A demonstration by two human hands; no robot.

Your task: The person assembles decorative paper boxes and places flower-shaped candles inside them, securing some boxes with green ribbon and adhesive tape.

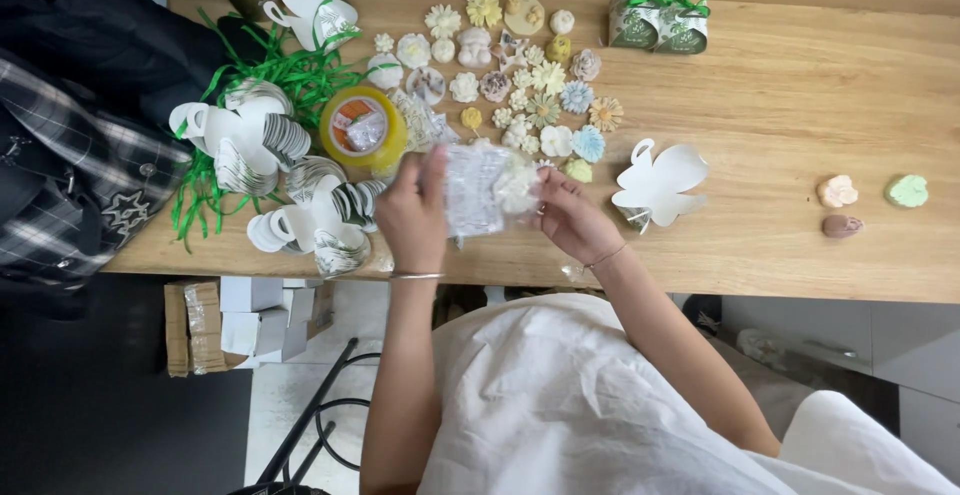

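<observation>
A small clear plastic bag [478, 187] sits between the two hands just above the near edge of the desk [800, 105], its long axis running from twelve to six o'clock. Something pale and rounded, perhaps one of the little flower pieces, shows at its three o'clock side, though the blur leaves it uncertain whether it is inside the bag or only pressed against it. The left hand [412, 217] is at nine o'clock of the bag, fingers closed on that edge. The right hand [570, 220] is at three to four o'clock, fingers pinched on the opposite edge and the pale piece; both hands are equally close, touching the bag.

At twelve o'clock of the bag lies a spread of small moulded flowers [520, 85] in cream, yellow, blue and pink. At eleven o'clock stands a roll of yellow tape [362, 130]. Farther out at nine to ten o'clock are stacks of white cut-out cards [290, 185] tangled with green ribbon [290, 70]. At three o'clock, near the right hand, lies a single flat white card [662, 180]. At one o'clock, well apart, are two small wrapped boxes [658, 27] tied in green ribbon. Far out at three o'clock lie three loose pieces [870, 200]: cream, green and brown.
</observation>
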